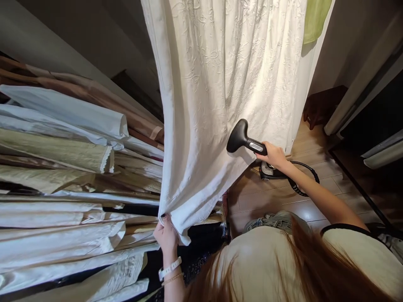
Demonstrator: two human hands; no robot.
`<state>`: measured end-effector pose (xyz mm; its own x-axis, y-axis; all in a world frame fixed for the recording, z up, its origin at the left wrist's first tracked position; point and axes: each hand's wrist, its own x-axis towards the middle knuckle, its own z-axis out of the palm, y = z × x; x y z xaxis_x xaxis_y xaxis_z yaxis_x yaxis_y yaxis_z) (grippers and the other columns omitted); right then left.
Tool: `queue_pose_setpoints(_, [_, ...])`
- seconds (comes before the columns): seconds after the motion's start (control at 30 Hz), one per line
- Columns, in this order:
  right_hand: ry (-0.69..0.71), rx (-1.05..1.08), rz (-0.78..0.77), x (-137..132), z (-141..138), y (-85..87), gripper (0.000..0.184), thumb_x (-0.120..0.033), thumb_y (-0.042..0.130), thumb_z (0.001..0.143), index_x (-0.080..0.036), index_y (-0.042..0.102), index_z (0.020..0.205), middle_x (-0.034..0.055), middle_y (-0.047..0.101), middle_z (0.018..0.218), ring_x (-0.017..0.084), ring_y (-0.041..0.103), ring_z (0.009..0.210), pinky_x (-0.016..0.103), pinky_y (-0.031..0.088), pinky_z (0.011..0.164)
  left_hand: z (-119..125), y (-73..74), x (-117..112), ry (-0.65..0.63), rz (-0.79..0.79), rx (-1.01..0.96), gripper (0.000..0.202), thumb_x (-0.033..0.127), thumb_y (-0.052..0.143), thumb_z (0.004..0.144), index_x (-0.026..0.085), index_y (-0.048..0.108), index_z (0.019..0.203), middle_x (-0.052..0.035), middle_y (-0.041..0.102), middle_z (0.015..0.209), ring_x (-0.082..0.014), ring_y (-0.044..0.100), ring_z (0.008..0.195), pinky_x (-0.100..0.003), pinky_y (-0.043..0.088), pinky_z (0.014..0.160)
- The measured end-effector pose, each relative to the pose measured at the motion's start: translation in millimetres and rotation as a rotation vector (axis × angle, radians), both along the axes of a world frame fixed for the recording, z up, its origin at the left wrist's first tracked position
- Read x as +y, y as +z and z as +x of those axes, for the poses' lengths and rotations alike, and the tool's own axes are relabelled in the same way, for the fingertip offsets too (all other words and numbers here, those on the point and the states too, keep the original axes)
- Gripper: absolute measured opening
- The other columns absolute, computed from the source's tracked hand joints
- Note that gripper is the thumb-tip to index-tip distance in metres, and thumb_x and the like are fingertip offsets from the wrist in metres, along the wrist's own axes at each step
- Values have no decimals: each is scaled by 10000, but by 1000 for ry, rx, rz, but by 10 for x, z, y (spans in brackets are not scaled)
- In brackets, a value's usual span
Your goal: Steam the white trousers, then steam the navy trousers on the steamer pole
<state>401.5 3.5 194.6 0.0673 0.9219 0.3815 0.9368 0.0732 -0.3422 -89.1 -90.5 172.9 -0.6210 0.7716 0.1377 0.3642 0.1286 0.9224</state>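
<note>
A long white embroidered garment hangs in front of me, its lower part drawn out toward the left. My left hand is closed on the hem's lower left corner and pulls the cloth taut. In my right hand is the handle of a black garment steamer head. The steamer's wide head lies at the lower middle of the garment, against the cloth or very close to it; I cannot tell which. A black ribbed hose loops behind my right forearm.
Several folded or hanging clothes crowd the left side. The steamer's base stands on the wooden floor beyond my right hand. A dark wooden stool is at the right, and a green cloth hangs at the top right.
</note>
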Motion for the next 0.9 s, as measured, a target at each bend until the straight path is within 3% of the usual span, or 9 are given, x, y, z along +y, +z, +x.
queue_pose_setpoints(0.13, [182, -43, 142, -179, -3, 35, 494, -564, 590, 937, -145, 620, 1198, 116, 751, 992, 251, 701, 893, 298, 426, 681, 68, -46, 71, -11, -3, 54, 685, 857, 575, 666, 189, 433, 616, 27, 366, 584, -103, 318, 611, -236, 287, 548])
queue_pose_setpoints(0.23, [333, -96, 225, -171, -183, 233, 517, -607, 546, 959, -149, 628, 1186, 107, 737, 974, 230, 688, 891, 290, 432, 697, 118, -97, 84, -33, -24, 68, 676, 853, 550, 692, 197, 405, 614, 31, 348, 576, -101, 310, 604, -238, 278, 549])
queue_pose_setpoints(0.33, [382, -133, 255, -69, -436, 489, 550, -635, 534, 963, -147, 614, 1204, 97, 715, 961, 222, 668, 891, 285, 405, 676, 139, -126, 29, -94, -96, 25, 699, 878, 573, 638, 193, 430, 625, 29, 366, 571, -103, 317, 599, -243, 292, 548])
queue_pose_setpoints(0.5, [238, -212, 112, 9, -739, 813, 445, -507, 613, 969, -138, 581, 1216, 99, 699, 1026, 224, 650, 895, 300, 312, 594, 153, -33, -226, -197, -254, -174, 739, 873, 663, 559, 165, 521, 715, 11, 461, 615, -117, 394, 603, -244, 350, 554])
queue_pose_setpoints(0.6, [137, -237, 29, -44, -798, 893, 392, -469, 621, 973, -140, 569, 1180, 105, 689, 1040, 229, 649, 874, 310, 273, 574, 195, 71, -380, -243, -230, -185, 707, 849, 679, 599, 179, 458, 648, 24, 408, 590, -98, 345, 586, -228, 307, 528])
queue_pose_setpoints(0.77, [55, -242, -26, -71, -749, 869, 368, -490, 589, 986, -150, 543, 1120, 107, 684, 1030, 242, 664, 871, 312, 256, 573, 238, 162, -484, -240, -167, -101, 777, 925, 633, 568, 189, 383, 565, 23, 350, 549, -92, 323, 579, -225, 293, 521])
queue_pose_setpoints(0.9, [32, -207, -69, 18, -645, 728, 361, -495, 560, 999, -153, 535, 1114, 105, 692, 1025, 239, 670, 859, 309, 259, 579, 194, 158, -483, -217, -223, -166, 761, 902, 665, 554, 162, 545, 689, -22, 522, 609, -159, 507, 645, -254, 432, 565])
